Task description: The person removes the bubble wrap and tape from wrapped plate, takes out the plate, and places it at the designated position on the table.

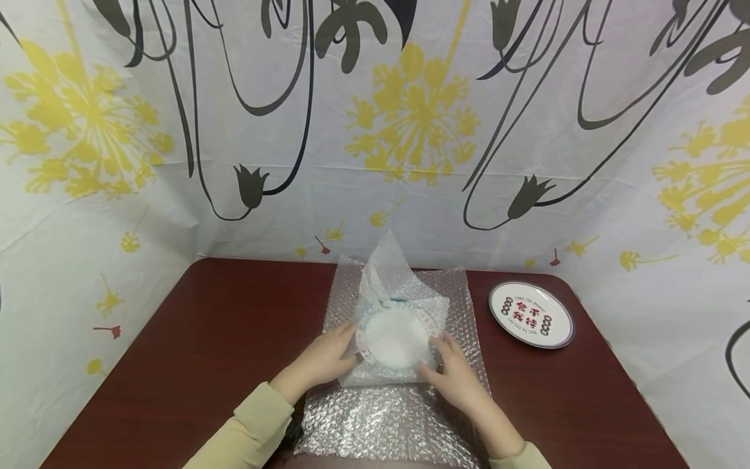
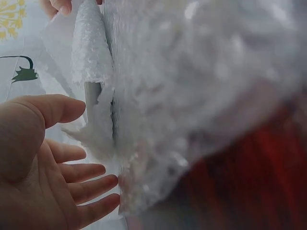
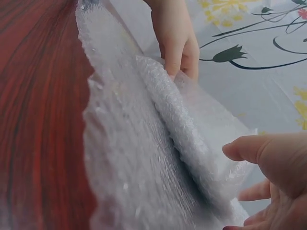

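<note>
A round white plate [image 1: 394,337] with markings on its rim shows through a translucent bubble-wrap piece [image 1: 389,260], whose top corner sticks up behind it. Both lie on a larger bubble-wrap sheet [image 1: 381,423]. At the plate's left side is my left hand [image 1: 322,361], its fingers extended and spread in the left wrist view. My right hand [image 1: 457,378] rests by the right side of the wrapped plate, thumb apart from the loosely bent fingers. In the right wrist view, the folded wrap edge [image 3: 177,120] runs between both hands.
A second plate [image 1: 531,314], white with a dark rim and red characters, lies at the back right of the dark red table [image 1: 234,312]. Flower-patterned cloth [image 1: 410,215] hangs behind and beside the table. A small dark object [image 1: 294,430] sits by the left sleeve.
</note>
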Tool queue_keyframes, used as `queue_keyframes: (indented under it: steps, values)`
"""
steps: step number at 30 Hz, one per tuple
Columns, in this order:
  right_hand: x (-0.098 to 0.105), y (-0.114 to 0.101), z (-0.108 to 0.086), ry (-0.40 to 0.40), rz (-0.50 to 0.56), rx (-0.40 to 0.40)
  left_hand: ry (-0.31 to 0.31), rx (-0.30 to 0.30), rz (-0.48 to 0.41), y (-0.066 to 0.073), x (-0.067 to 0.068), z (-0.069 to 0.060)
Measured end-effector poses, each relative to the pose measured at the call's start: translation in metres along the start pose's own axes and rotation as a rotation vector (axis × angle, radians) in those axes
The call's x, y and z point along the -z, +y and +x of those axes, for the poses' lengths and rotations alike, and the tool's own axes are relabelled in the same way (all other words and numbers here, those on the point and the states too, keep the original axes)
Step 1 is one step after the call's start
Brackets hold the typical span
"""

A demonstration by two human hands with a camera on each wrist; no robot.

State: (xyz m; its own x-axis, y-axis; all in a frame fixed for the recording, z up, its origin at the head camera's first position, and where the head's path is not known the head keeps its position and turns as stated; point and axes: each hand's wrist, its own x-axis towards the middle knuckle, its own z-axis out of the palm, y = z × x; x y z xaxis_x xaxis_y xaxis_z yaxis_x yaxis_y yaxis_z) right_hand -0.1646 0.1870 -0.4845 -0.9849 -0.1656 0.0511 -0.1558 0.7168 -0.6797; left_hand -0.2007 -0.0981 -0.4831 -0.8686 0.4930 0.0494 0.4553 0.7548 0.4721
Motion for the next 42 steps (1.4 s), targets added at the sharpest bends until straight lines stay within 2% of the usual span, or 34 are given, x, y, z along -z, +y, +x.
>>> queue_keyframes:
  steps: [7, 19, 31, 38, 42]
  values:
    - [0.007, 0.002, -0.003, 0.048, -0.005, 0.020, 0.027, 0.006, 0.015, -0.005, 0.001, -0.003]
    - [0.011, 0.003, -0.001, 0.105, -0.023, 0.049, 0.046, 0.079, 0.011, -0.010, 0.007, -0.010]
    - [0.013, 0.006, -0.002, 0.197, 0.048, 0.110, 0.098, 0.118, 0.017, -0.019, 0.009, -0.016]
    - [0.016, 0.006, -0.004, 0.145, 0.018, 0.070, 0.116, 0.123, -0.001, -0.025, 0.012, -0.018]
    - [0.017, 0.007, -0.006, 0.149, -0.006, 0.082, 0.138, 0.123, -0.011, -0.028, 0.013, -0.019]
